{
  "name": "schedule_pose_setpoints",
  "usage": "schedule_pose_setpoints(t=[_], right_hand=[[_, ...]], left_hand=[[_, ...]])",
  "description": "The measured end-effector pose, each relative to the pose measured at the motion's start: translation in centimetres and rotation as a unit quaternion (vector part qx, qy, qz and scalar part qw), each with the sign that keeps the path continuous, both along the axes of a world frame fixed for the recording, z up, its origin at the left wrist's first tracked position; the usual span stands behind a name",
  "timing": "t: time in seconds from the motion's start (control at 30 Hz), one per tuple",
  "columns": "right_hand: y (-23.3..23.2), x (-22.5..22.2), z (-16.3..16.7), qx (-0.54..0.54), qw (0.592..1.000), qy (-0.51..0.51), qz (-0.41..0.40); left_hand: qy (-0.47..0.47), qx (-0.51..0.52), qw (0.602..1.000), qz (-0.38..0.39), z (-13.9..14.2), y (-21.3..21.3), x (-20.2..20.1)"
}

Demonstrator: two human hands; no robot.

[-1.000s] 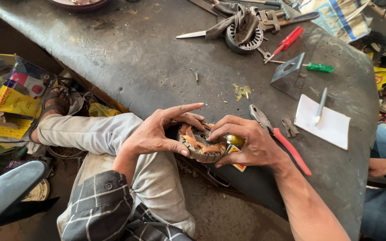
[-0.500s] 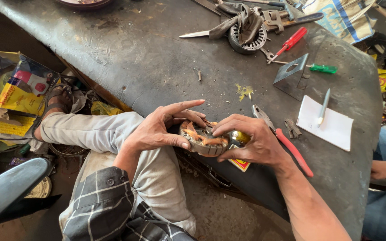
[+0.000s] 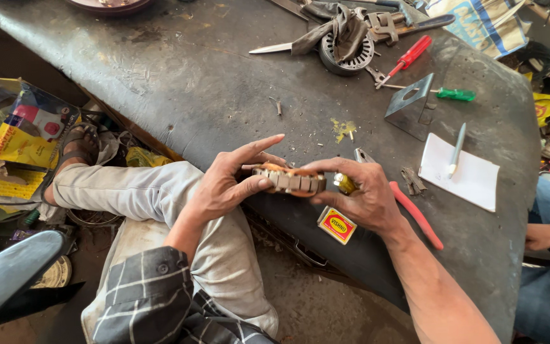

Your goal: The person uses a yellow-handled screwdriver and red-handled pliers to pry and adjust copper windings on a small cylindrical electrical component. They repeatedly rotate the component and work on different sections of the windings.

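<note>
Tilted edge-on since earlier: stator ring (image 3: pixel 289 180) | left hand (image 3: pixel 227 188), right hand (image 3: pixel 364 200) fingers closed on it | right possibly also holds brass piece (image 3: pixel 346 185)

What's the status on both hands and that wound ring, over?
Left hand and right hand both grip the wound ring, held edge-on over the dark table. Red-handled pliers and small yellow box close by the right hand; nothing blocking.
</note>
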State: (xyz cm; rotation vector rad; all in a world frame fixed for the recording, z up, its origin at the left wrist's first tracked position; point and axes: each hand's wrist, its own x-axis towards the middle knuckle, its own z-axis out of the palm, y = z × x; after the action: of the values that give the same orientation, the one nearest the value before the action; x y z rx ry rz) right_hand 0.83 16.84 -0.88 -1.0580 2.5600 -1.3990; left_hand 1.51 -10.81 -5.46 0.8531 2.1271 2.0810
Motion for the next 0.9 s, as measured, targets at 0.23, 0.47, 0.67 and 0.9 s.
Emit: schedule_pose_setpoints(t=[0.23,0.47,0.67,0.9], right_hand=[[0.3,-0.3,-0.6,-0.026,0.999,-0.007,-0.03],[0.3,-0.5,-1.2,-0.023,0.993,-0.053,-0.098],[0.1,-0.8,-1.2,-0.024,0.993,-0.047,-0.108],[0.3,-0.7,-1.4,-0.025,0.994,-0.058,-0.094]], left_hand=[[0.043,-0.094,0.989,0.104,0.9,1.7,0.8],[0.102,-0.112,0.976,0.157,2.1,3.3,1.5],[0.113,-0.198,0.945,0.234,2.3,4.6,1.5],[0.132,-0.249,0.93,0.235,2.4,2.4,1.3]])
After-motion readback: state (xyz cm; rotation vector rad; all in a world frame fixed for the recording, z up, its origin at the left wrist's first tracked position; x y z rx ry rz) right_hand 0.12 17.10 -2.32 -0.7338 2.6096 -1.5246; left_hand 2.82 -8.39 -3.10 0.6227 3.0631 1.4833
